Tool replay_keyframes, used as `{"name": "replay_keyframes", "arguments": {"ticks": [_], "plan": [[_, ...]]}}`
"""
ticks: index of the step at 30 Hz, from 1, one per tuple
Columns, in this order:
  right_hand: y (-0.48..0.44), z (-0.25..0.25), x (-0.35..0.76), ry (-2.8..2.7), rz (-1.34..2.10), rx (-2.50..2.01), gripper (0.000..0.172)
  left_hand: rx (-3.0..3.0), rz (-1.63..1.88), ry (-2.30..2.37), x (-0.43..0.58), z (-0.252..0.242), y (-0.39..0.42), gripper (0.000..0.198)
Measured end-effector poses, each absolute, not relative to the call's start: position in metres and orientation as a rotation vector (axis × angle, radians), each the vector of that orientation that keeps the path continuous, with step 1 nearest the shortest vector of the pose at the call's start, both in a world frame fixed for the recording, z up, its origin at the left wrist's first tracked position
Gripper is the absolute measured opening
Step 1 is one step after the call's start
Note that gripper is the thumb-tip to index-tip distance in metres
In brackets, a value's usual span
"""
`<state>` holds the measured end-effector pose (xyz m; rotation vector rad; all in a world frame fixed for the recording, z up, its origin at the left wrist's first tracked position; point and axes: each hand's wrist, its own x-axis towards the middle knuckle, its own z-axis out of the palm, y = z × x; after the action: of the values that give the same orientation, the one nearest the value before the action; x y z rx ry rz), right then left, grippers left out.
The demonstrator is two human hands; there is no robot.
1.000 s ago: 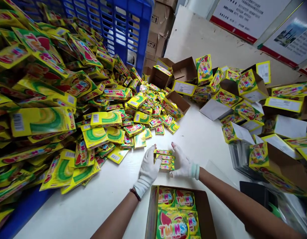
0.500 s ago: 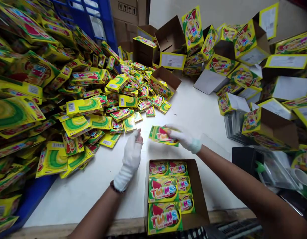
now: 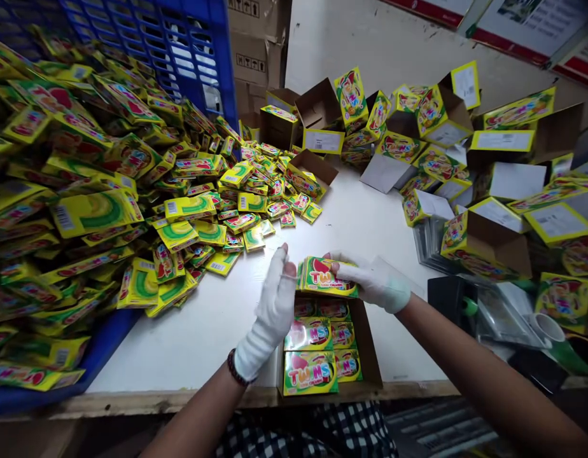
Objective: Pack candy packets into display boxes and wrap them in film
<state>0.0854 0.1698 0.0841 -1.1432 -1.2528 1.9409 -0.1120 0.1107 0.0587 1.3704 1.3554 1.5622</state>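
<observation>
Both my hands wear white gloves. My right hand (image 3: 375, 283) grips a small stack of yellow "Twins" candy packs (image 3: 326, 277) by its right end, just above the far end of an open brown carton (image 3: 366, 343). My left hand (image 3: 273, 305) presses its flat, straightened fingers against the stack's left end. The carton sits at the table's near edge and holds rows of the same packs (image 3: 309, 372).
A big heap of yellow packs (image 3: 132, 210) spills from a blue crate (image 3: 189, 44) over the left of the white table (image 3: 361, 222). Open empty printed cartons (image 3: 485, 184) pile up at the right and back. Clear plastic sheets and dark objects lie at the right.
The stack rose off the table between both hands, then travelled toward me in my right hand to above the carton. My left hand let go, then came back against its left end.
</observation>
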Motion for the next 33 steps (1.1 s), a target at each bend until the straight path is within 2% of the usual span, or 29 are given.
{"name": "replay_keyframes", "arguments": {"ticks": [2, 6, 9, 15, 20, 24, 26, 30, 33], "plan": [[0.161, 0.077, 0.095, -1.148, 2.041, -1.139, 0.050, 1.632, 1.470, 1.388, -0.121, 0.061, 0.083, 0.026], [0.148, 0.048, 0.106, -1.205, 2.019, -1.212, 0.048, 2.119, 0.996, 1.332, -0.112, 0.044, 0.032, 0.014], [0.147, 0.036, 0.110, -1.511, 1.911, -1.259, 0.050, 2.328, 0.792, 1.351, -0.099, 0.024, 0.012, 0.031], [0.147, 0.033, 0.105, -1.819, 1.792, -1.295, 0.055, 2.466, 0.800, 1.382, -0.096, -0.002, 0.001, 0.044], [0.152, 0.015, 0.074, -1.832, 1.712, -1.349, 0.059, 2.452, 0.830, 1.407, -0.095, -0.004, -0.002, 0.045], [0.155, 0.019, 0.060, -2.037, 1.621, -1.384, 0.050, 2.451, 0.815, 1.408, -0.095, -0.002, -0.002, 0.046], [0.154, 0.023, 0.058, -2.262, 1.439, -1.423, 0.047, 2.449, 0.817, 1.395, -0.096, -0.003, -0.002, 0.046], [0.155, 0.019, 0.059, -2.506, 1.061, -1.487, 0.058, 2.456, 0.833, 1.371, -0.097, -0.002, -0.002, 0.047], [0.164, 0.019, 0.057, -2.563, 1.169, -1.411, 0.058, 2.440, 0.838, 1.333, -0.100, 0.007, 0.003, 0.043]]}}
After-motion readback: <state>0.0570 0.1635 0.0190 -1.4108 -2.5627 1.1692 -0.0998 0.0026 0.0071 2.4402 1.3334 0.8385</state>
